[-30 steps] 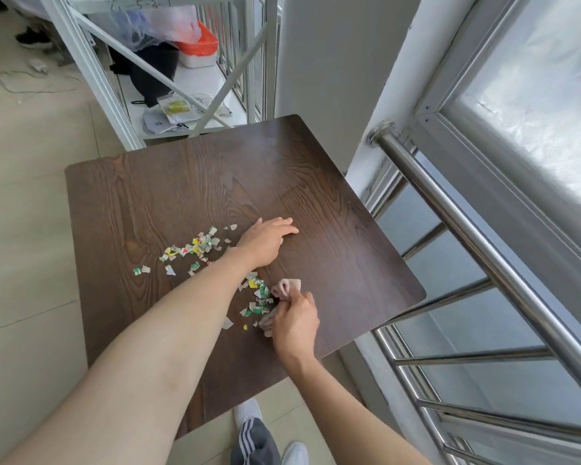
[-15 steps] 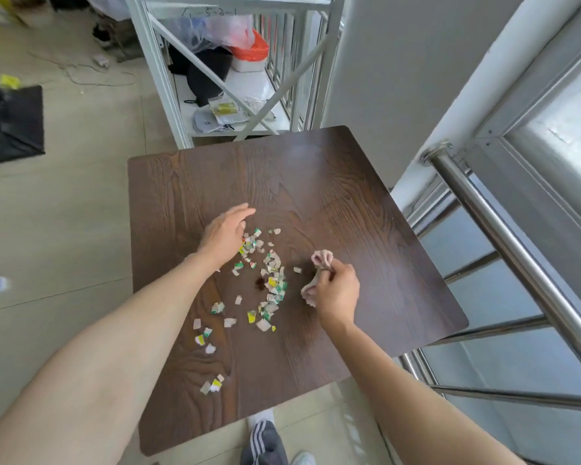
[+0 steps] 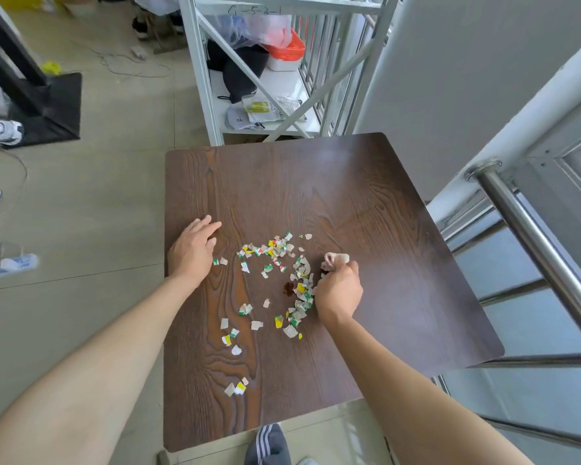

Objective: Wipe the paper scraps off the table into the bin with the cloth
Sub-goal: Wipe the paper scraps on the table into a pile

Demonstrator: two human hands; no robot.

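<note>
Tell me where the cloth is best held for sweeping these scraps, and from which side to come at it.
Grip the cloth around its bunched middle from above, as the right hand does. It is wadded, one end poking out past the fingers, and sits right of the paper scraps, so a top grip probably leaves its lower edge free to push them.

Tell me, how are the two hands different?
The right hand grips a bunched cloth; the left hand holds nothing. The left hand's fingers lie fairly straight near the table edge; the right hand's are curled, beside the scraps. Both are bare and over the table.
</note>
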